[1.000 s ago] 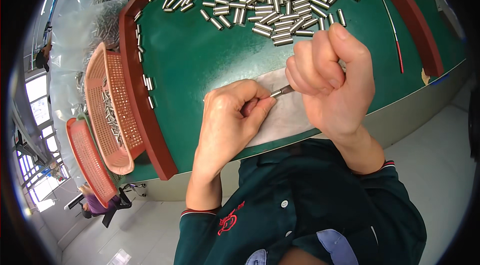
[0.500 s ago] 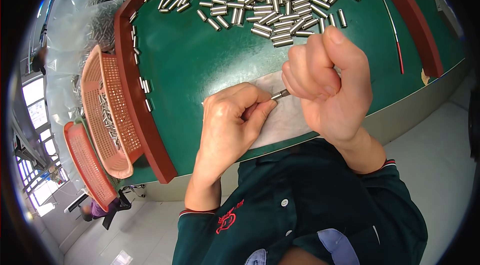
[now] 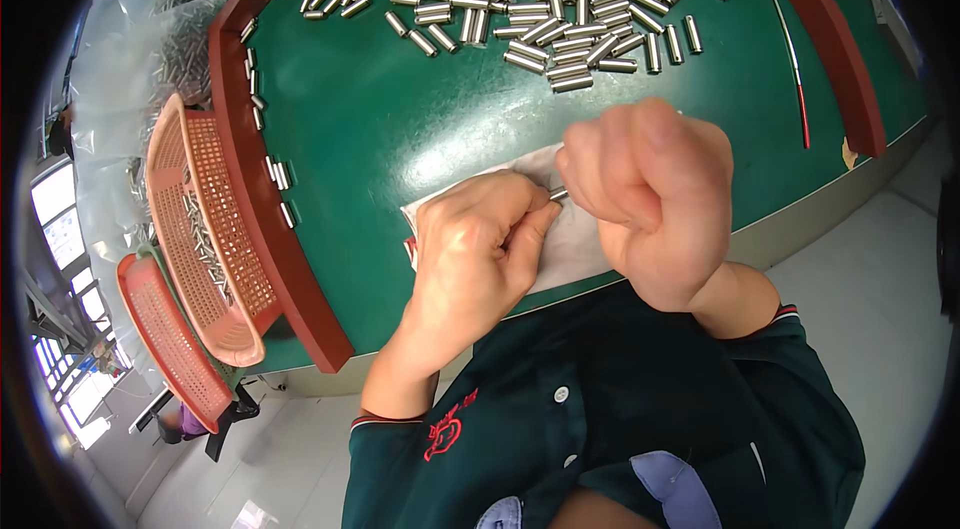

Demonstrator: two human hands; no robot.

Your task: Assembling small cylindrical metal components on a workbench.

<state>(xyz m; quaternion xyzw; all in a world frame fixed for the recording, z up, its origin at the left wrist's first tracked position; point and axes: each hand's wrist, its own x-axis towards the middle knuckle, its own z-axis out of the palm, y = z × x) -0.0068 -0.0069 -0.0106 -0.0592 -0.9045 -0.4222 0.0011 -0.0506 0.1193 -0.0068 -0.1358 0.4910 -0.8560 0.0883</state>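
My left hand (image 3: 475, 244) pinches a small shiny metal cylinder (image 3: 557, 195) between thumb and forefinger, low over a whitish cloth (image 3: 575, 254). Only a short end of the metal shows; the rest is hidden by the fingers. Close on its right, my right hand (image 3: 655, 199) is curled into a fist, slightly blurred, against the visible end of the metal. Whatever that fist holds is covered by its fingers. Beyond both hands, many loose metal cylinders (image 3: 570, 57) lie heaped on the green tabletop (image 3: 370, 119).
Dark red rails (image 3: 262, 199) border the table on the left and right. A thin red-handled tool (image 3: 802, 109) lies at the right. Left of the rail are an orange basket (image 3: 235, 229) with metal parts, a redder basket (image 3: 170, 339) and clear plastic bags (image 3: 125, 109) of parts.
My right fist has turned slightly and sunk a little toward me. Less of the metal between the hands shows. My left hand keeps its pinch, and the view has shifted a little.
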